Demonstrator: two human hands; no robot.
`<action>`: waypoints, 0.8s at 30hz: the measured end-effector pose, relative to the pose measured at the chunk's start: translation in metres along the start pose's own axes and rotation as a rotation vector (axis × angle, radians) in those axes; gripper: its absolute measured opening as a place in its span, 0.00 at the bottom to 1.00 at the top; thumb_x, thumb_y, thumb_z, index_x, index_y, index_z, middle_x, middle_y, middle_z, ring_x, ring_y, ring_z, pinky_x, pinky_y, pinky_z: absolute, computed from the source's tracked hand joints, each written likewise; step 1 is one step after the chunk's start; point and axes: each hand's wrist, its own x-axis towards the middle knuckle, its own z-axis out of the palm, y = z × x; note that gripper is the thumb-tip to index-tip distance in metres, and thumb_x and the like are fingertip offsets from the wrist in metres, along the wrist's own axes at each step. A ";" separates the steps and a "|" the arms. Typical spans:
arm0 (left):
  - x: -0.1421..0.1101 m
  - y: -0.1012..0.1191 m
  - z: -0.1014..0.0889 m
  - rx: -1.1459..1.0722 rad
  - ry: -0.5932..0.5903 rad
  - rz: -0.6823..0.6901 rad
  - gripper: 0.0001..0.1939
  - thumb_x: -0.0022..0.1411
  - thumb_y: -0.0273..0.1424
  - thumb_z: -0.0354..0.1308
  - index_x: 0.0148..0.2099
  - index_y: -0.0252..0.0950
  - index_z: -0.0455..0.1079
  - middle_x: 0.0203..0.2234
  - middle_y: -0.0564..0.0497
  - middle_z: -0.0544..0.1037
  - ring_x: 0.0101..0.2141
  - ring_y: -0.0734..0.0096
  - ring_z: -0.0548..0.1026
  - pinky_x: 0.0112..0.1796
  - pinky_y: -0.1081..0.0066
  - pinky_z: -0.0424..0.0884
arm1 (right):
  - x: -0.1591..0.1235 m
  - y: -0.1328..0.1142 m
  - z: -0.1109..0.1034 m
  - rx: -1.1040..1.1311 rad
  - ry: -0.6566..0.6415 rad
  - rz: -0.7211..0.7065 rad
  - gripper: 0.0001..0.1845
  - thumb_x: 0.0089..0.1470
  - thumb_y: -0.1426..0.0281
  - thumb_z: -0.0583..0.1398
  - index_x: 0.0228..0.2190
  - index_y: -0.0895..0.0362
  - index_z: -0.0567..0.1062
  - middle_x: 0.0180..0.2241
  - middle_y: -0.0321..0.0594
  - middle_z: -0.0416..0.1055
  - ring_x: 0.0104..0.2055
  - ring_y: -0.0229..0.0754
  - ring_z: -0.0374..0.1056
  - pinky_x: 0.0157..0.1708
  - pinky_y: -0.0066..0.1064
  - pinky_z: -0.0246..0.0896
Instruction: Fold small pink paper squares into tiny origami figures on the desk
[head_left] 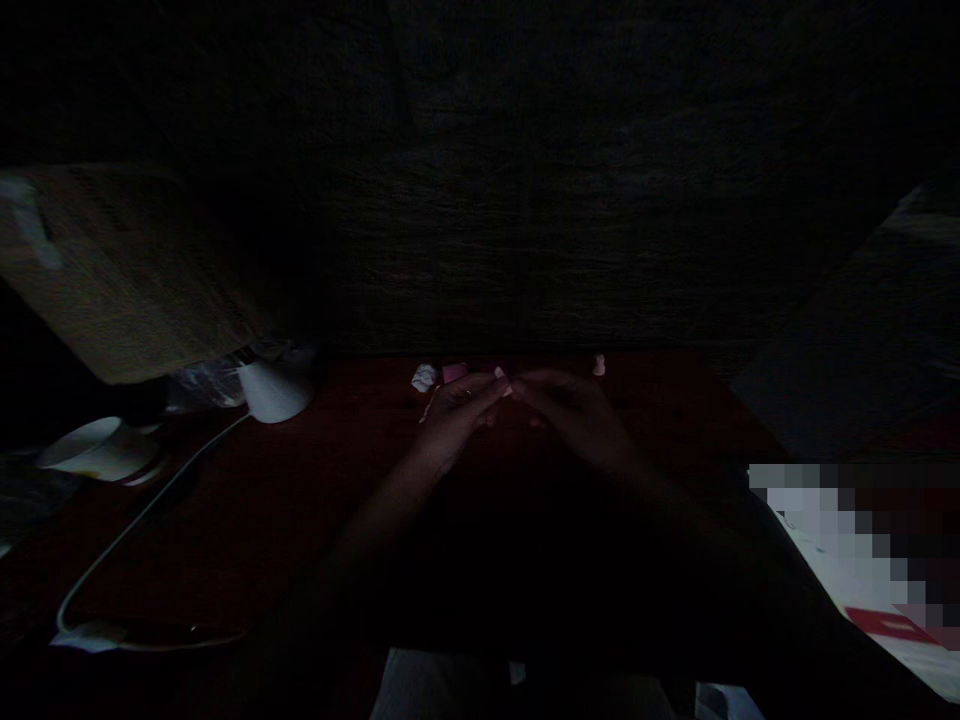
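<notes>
Both hands meet over the far part of a dark reddish table [225,520]. Between their fingertips is a small pale pink piece [503,381], its kind too dim to tell. My left hand [459,412] pinches it from the left, with thumb and fingers closed. From the right, the closed fingertips of my right hand [566,405] press on it too. Just behind the left hand lie a crumpled whitish ball [424,377] and a flat pink block [454,372]. A small pale pink lump [599,365] stands to the right, beyond the right hand.
At the left are a white cup-like object [276,390] with a cable [150,505], a tilted pale bowl-shaped container [101,450] and a cardboard box [135,270]. A dark wall rises behind the table. White printed paper [832,570] lies at the right, partly blurred out.
</notes>
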 end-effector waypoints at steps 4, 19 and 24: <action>0.000 0.000 0.002 -0.133 0.004 -0.105 0.20 0.44 0.42 0.80 0.35 0.35 0.82 0.28 0.54 0.77 0.25 0.82 0.66 0.27 0.78 0.64 | 0.000 0.001 -0.001 0.008 -0.022 -0.068 0.14 0.57 0.56 0.69 0.40 0.52 0.84 0.39 0.39 0.83 0.33 0.39 0.74 0.29 0.30 0.70; -0.004 -0.001 0.002 -0.345 -0.094 -0.320 0.17 0.49 0.35 0.79 0.38 0.35 0.79 0.29 0.54 0.80 0.28 0.78 0.76 0.30 0.76 0.70 | 0.001 0.003 -0.001 -0.023 -0.020 -0.261 0.18 0.52 0.63 0.73 0.44 0.51 0.81 0.35 0.35 0.79 0.37 0.40 0.76 0.40 0.32 0.73; -0.006 0.000 0.003 -0.424 -0.148 -0.398 0.12 0.57 0.33 0.75 0.38 0.35 0.76 0.27 0.55 0.79 0.27 0.77 0.77 0.31 0.76 0.72 | 0.001 0.003 -0.004 -0.042 -0.008 -0.271 0.26 0.50 0.64 0.74 0.50 0.50 0.78 0.38 0.36 0.80 0.42 0.43 0.79 0.45 0.35 0.75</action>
